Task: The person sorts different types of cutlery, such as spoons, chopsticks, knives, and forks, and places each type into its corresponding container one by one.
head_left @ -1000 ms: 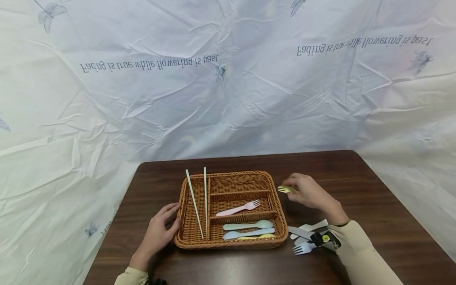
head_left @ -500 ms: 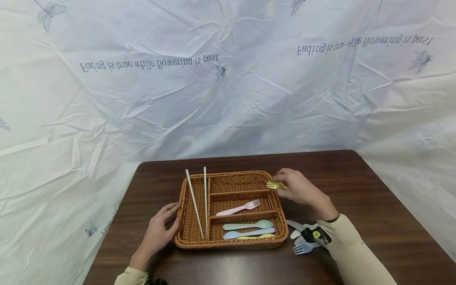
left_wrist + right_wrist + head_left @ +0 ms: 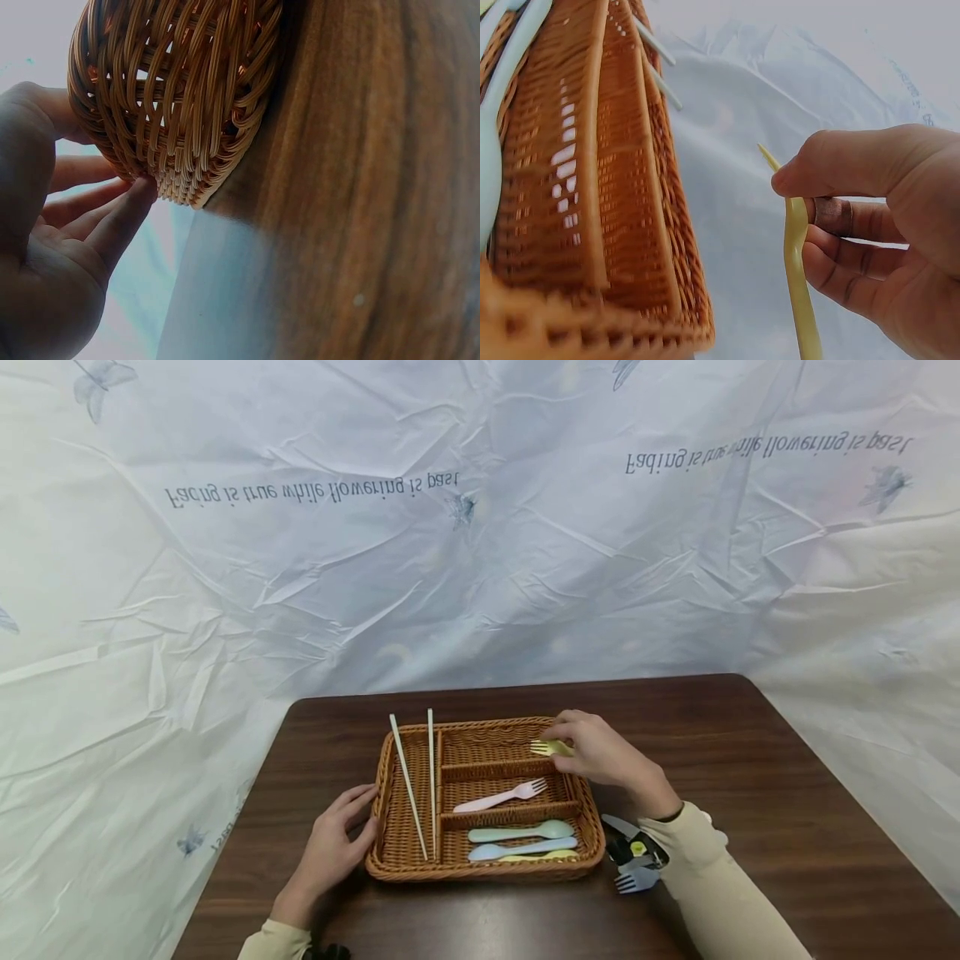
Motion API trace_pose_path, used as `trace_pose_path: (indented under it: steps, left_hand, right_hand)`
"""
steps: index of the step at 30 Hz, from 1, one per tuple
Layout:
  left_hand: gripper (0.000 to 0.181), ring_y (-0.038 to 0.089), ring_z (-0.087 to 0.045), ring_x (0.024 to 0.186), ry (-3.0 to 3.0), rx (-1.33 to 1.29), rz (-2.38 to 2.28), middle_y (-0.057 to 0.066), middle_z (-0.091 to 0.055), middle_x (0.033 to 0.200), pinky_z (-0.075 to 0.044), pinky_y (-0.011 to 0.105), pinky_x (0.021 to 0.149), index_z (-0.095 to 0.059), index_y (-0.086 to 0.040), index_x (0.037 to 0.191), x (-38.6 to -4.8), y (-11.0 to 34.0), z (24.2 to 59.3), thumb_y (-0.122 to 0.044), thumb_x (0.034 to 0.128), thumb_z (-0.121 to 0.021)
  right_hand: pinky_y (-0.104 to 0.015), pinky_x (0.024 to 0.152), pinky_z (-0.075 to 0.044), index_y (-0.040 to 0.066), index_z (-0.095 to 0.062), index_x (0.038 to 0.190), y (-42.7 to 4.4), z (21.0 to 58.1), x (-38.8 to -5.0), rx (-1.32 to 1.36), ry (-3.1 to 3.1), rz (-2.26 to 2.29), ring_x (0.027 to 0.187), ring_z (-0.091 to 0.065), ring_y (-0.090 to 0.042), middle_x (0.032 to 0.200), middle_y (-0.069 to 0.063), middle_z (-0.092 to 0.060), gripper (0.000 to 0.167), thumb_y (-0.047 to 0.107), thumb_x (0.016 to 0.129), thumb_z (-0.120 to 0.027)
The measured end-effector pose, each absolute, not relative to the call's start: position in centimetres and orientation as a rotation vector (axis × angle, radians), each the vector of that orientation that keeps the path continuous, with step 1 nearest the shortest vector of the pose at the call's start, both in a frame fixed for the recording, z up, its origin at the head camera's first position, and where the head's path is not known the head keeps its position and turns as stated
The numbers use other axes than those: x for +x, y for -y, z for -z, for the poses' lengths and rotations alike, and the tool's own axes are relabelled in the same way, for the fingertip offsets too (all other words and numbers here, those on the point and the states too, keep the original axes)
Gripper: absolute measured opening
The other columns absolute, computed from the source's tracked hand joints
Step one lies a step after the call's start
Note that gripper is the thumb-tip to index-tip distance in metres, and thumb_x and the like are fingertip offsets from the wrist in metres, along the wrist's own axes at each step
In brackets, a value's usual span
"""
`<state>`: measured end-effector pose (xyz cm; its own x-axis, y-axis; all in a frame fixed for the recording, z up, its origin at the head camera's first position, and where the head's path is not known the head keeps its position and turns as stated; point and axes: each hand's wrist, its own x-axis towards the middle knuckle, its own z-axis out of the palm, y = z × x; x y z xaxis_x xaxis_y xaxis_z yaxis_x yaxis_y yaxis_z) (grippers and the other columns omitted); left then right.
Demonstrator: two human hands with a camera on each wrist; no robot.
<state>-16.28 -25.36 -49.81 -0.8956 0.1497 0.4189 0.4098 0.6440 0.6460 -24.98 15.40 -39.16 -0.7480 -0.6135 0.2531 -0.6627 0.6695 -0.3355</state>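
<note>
My right hand (image 3: 600, 753) pinches a yellow fork (image 3: 546, 748) between thumb and fingers, its tines pointing left. It hangs over the back compartment of a wicker cutlery basket (image 3: 480, 876); in the right wrist view the fork (image 3: 801, 292) appears edge-on. My left hand (image 3: 335, 839) rests against the basket's left side, fingers fairly straight; in the left wrist view its fingertips touch the wicker (image 3: 172, 97). A pink fork (image 3: 501, 796) lies in the middle compartment. The front one holds a green spoon (image 3: 517, 833), a blue spoon (image 3: 525, 848) and a partly hidden yellow piece (image 3: 558, 854).
Two pale chopsticks (image 3: 408, 785) lean in the long left compartment, their ends past the rear rim. Right of the basket, partly under my right wrist, lie a blue fork (image 3: 636, 881), a knife (image 3: 619, 826) and other cutlery. A printed sheet (image 3: 480, 568) hangs behind the dark table (image 3: 787, 793).
My right hand has carried the yellow fork leftward, from outside the basket's right rim to over the back compartment. My left hand has stayed at the basket's left side.
</note>
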Motion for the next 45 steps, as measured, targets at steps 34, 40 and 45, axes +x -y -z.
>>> trace_pose_path:
  steps: [34,40,45]
  left_hand:
    - [0.043,0.034,-0.059,0.118,2.536,-0.436,1.142,0.017,-0.055,0.132,-0.059,0.040,0.087,-0.059,0.002,0.131,-16.4,25.4,49.8,0.002,0.0884,-0.065]
    - [0.043,0.034,-0.059,0.118,2.541,-0.427,1.150,0.017,-0.055,0.132,-0.059,0.039,0.087,-0.059,0.002,0.131,-16.3,25.4,49.8,0.001,0.0886,-0.064]
    - [0.043,0.033,-0.059,0.118,2.543,-0.434,1.141,0.016,-0.055,0.133,-0.059,0.039,0.087,-0.059,0.002,0.132,-16.4,25.4,49.9,0.001,0.0893,-0.064]
  right_hand:
    - [-0.041,0.086,-0.057,0.012,-0.067,0.123,-9.7,39.9,-24.4,1.207,2.697,-0.591,0.108,-0.061,-0.025,0.119,-0.008,-0.061,0.036,0.023,0.089,-0.072]
    - [-0.042,0.089,-0.056,0.013,-0.067,0.123,-9.9,39.9,-24.4,1.189,2.724,-0.613,0.110,-0.060,-0.024,0.120,-0.006,-0.061,0.034,0.023,0.090,-0.071]
    - [-0.043,0.090,-0.056,0.013,-0.066,0.123,-10.1,39.7,-24.3,1.180,2.723,-0.631,0.112,-0.060,-0.026,0.122,-0.008,-0.062,0.035,0.023,0.091,-0.070]
